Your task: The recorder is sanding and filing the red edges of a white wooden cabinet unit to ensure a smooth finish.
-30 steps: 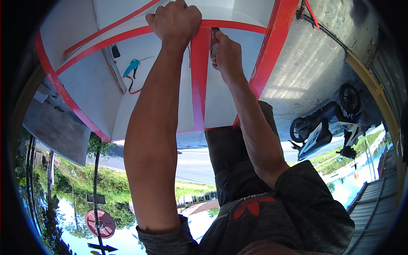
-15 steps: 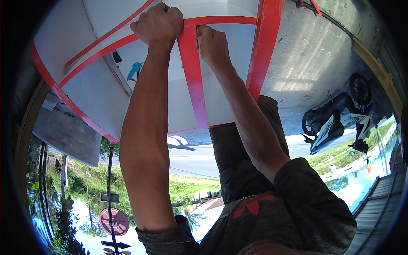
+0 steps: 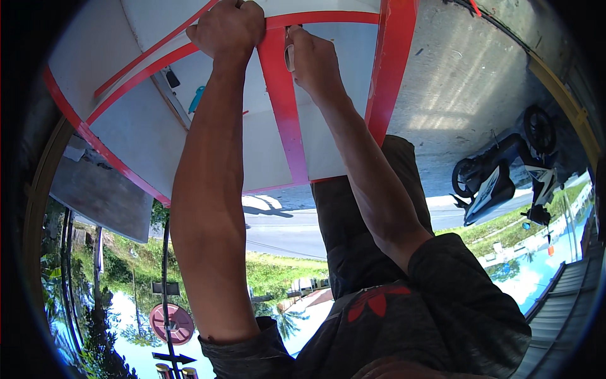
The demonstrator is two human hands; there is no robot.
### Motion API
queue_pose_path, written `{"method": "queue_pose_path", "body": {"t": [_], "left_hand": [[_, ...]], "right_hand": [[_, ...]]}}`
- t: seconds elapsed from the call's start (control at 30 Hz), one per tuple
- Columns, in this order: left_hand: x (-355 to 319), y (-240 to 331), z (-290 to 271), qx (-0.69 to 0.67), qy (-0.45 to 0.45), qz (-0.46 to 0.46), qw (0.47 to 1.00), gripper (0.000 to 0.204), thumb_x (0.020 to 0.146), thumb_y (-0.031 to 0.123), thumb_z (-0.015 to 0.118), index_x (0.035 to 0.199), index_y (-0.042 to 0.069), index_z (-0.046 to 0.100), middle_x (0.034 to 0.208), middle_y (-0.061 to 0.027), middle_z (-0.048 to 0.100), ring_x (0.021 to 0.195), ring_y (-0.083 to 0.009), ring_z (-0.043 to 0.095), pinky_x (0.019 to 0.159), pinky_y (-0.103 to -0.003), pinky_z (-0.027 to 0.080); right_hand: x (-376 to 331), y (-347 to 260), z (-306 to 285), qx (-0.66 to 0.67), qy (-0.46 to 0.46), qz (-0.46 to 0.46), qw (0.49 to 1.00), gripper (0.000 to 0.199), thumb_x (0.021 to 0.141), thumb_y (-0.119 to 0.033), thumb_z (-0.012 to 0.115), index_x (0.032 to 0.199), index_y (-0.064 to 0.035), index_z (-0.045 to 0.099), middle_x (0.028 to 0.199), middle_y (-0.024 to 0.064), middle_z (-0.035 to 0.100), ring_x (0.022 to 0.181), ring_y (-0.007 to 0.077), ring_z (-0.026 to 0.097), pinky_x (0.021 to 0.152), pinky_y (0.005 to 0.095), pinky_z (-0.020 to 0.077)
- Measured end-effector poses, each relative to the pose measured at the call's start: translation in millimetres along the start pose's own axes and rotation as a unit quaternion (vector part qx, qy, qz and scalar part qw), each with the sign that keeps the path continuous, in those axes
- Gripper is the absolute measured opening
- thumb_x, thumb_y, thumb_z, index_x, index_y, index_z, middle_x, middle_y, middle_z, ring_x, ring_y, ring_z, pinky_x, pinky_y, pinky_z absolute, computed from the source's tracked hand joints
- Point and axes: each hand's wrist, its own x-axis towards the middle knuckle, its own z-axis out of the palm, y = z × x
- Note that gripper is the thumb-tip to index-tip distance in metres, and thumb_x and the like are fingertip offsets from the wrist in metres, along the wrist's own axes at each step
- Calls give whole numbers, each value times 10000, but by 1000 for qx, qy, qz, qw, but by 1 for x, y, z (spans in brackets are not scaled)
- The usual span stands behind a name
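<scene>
my left hand (image 3: pixel 228 28) clenched on rim of red-trimmed cabinet (image 3: pixel 136 134), looks stiff, heavy, hold edges; right hand (image 3: pixel 315 60) grasps roundish thing (image 3: pixel 290 58) beside top of red upright (image 3: pixel 284 110), likely light, pinch sides.

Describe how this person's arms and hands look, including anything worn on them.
The left hand and right hand show no gloves or watch. The left forearm and right forearm are uncovered below short, dark grey sleeves, loose at the openings.
</scene>
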Motion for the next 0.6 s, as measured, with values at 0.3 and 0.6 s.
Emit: {"method": "queue_pose_path", "body": {"t": [0.3,0.6], "left_hand": [[1,-8,7,7,40,16,999,304,873,231,539,922,43,773,890,-195,753,860,-352,714,994,-508,451],[5,-9,9,-13,52,15,998,375,866,262,507,999,45,783,948,-228,748,866,-412,716,890,-477,537]], "right_hand": [[-24,33,-1,28,-13,-39,999,330,1021,-246,421,863,-24,606,634,115,588,573,209,576,642,359,481],[-36,71,18,-19,64,-171,983,224,1030,-184,419,963,-39,576,640,119,572,809,285,583,750,422,480]]}}
